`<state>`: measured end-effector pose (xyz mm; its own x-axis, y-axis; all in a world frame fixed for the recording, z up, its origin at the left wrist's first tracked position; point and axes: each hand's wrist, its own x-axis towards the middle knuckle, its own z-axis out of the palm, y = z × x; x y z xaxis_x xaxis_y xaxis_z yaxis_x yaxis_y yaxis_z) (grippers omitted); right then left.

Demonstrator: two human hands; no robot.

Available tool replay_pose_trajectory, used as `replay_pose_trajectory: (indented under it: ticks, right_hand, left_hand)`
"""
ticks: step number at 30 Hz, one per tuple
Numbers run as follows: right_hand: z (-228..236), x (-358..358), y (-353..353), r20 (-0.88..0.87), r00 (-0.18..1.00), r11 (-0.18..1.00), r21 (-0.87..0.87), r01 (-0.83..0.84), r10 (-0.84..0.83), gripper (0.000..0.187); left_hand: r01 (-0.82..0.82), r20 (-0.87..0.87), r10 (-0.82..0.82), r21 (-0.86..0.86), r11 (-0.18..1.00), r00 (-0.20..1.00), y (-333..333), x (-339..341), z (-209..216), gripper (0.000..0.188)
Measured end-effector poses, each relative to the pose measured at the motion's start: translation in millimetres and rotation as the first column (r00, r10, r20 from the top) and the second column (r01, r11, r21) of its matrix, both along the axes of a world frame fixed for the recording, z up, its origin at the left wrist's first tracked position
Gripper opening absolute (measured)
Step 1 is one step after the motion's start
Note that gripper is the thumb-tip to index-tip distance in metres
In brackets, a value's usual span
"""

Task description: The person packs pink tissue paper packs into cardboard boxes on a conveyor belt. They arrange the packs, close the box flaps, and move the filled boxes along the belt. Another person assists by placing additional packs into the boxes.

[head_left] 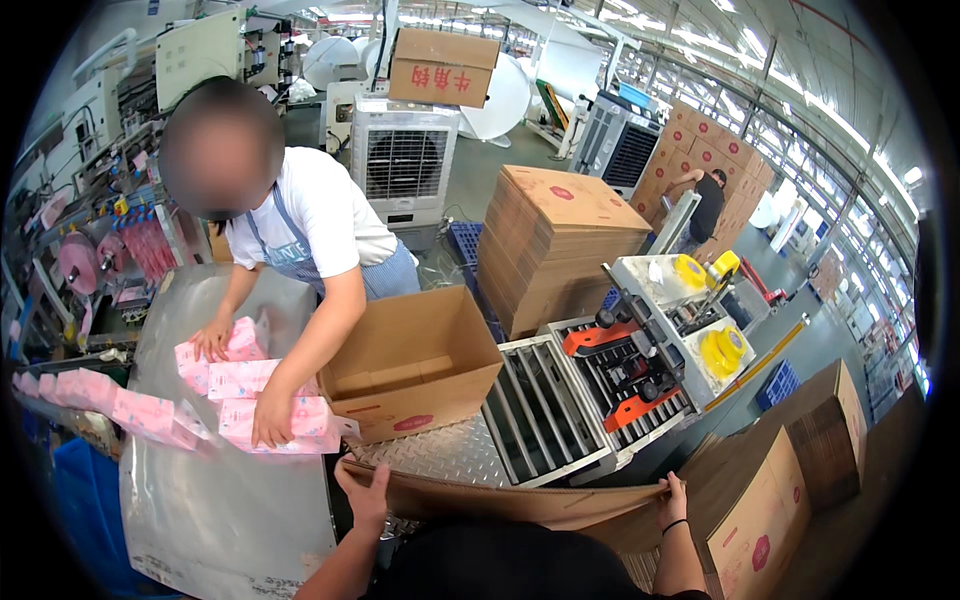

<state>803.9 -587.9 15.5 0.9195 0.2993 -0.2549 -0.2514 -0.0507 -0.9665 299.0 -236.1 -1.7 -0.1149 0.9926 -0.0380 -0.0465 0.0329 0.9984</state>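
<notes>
A flattened cardboard box (500,502) stretches across in front of my body. At its left end my left hand (366,496) grips the edge, thumb raised. My right hand (673,503) pinches its upper right corner. Just beyond it, an open carton (420,375) stands on a diamond-plate metal surface (450,455), and its visible inside is bare. Left of that carton, a co-worker in a white shirt and striped apron has both hands on pink packs (280,425) lying on a metal table (240,510).
A roller conveyor with a carton-sealing machine (640,350) holding yellow tape rolls stands to the right. Stacks of flat cartons rise behind it (550,250) and at my lower right (765,510). More pink packs (150,415) line the far left. Another person works in the background.
</notes>
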Motion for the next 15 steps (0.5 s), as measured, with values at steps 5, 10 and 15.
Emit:
replay_pose_trajectory:
  ticks: [5,10,15]
  right_hand:
    - [5.0,9.2,11.8,-0.059,0.994,0.990,0.113,-0.084,0.091,0.044]
    - [34.8,40.1,93.8,-0.007,0.966,0.956,0.147,-0.255,0.259,0.036]
    - [50.3,82.4,139.9,0.103,0.954,0.945,0.144,-0.294,0.282,0.038]
  left_hand:
    - [0.098,0.096,-0.097,-0.005,0.995,0.991,13.0,-4.9,3.1,0.072]
    - [-0.096,0.161,0.101,-0.036,0.995,0.982,11.6,-15.5,12.8,0.075]
    - [-0.090,-0.006,0.090,0.036,0.995,0.996,20.9,-0.8,17.6,0.078]
